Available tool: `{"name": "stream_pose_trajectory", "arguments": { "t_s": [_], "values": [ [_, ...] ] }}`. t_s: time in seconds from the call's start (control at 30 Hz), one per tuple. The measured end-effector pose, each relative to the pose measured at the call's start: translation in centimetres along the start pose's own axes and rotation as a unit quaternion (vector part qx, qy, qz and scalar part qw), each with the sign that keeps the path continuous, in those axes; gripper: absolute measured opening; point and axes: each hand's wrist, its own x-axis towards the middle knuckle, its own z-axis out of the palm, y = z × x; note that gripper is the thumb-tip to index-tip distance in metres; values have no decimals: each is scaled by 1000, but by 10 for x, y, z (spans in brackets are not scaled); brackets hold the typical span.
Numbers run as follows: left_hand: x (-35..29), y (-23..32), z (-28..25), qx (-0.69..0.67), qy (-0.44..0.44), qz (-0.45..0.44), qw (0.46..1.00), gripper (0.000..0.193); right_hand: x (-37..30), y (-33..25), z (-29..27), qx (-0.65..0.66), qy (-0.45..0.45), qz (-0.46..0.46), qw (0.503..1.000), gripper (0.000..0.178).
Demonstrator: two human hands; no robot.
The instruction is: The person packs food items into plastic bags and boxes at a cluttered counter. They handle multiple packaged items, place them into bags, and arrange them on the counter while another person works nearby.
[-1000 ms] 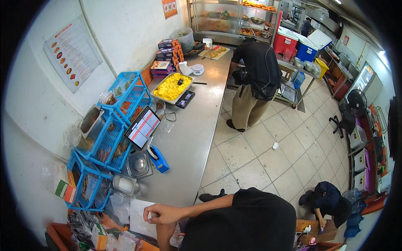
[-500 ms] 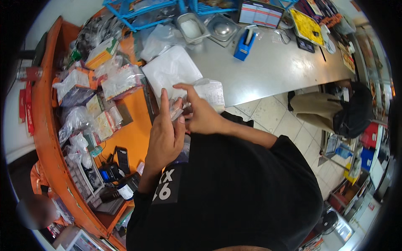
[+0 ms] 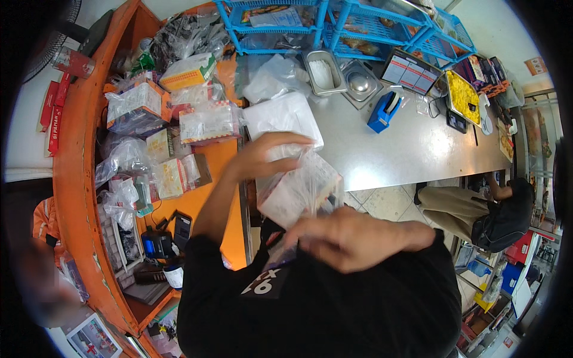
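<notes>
A clear plastic bag (image 3: 311,181) with a pale printed box (image 3: 286,201) inside is in front of my chest. My left hand (image 3: 262,156) curls over its far left side, with thumb and fingers on the plastic. Close to my body, my right hand (image 3: 352,238) is closed at the near side of the bag, where the plastic draws together. Its fingertips are slightly smeared by motion. Just beyond my left hand, a stack of white sheets (image 3: 280,116) lies at the metal counter's left end.
Bagged boxes (image 3: 209,124) crowd the orange counter (image 3: 224,197) on the left. The metal counter (image 3: 382,161) bears a blue tape dispenser (image 3: 385,111), steel containers (image 3: 325,71) and a screen (image 3: 410,71). Blue racks (image 3: 274,27) stand behind. Another person (image 3: 477,209) bends at the right.
My hands have moved apart from close together. The bagged box now shows between them, and my right hand has come nearer my body. The whole view has shifted.
</notes>
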Motion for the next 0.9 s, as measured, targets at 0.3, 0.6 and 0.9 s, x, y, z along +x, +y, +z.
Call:
{"name": "stream_pose_trajectory", "arguments": {
  "t_s": [0.3, 0.6, 0.9],
  "values": [
    [-1, -37, 9, -337, 204, -239, 887, 39, 103, 52, -154, -211, 285, 86, 931, 16],
    [-75, 108, 92, 357, 423, -60, 831, 88, 138, 5, -77, -148, 353, -126, 915, 15],
    [-21, 2, 40, 380, 364, -61, 848, 62, 80, 7, -56, -282, 150, -219, 922, 13]
  ]
}}
